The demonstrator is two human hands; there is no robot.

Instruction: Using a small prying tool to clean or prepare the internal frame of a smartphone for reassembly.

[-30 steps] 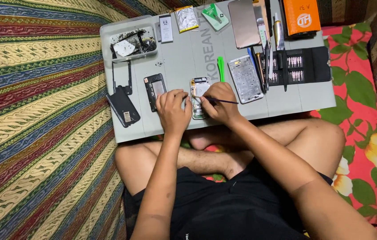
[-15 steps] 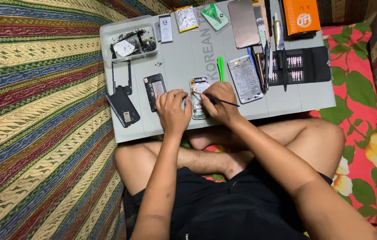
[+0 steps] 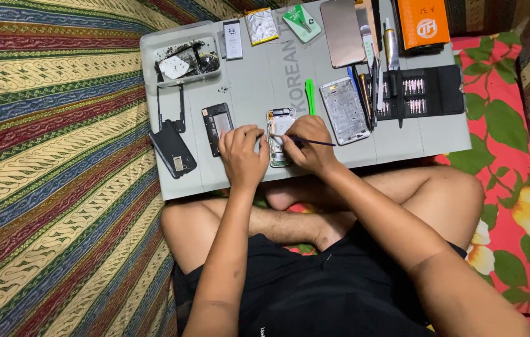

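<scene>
A: Biggest first?
B: Grey rectangular work mat, upper centre of frame. Black open screwdriver-bit case upper right, beside silver metal phone frame.
A: Phone under work?
B: Small opened phone with bared insides, centre, lower mat edge, between both hands.
A: Hands?
B: Left hand curled, pinning phone's left side. Right hand closed around thin dark pointed tool, tip over phone.

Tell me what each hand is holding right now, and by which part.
The right hand grips a thin dark tool near its front end, tip toward the opened phone. The left hand steadies that phone at its left edge.
</scene>
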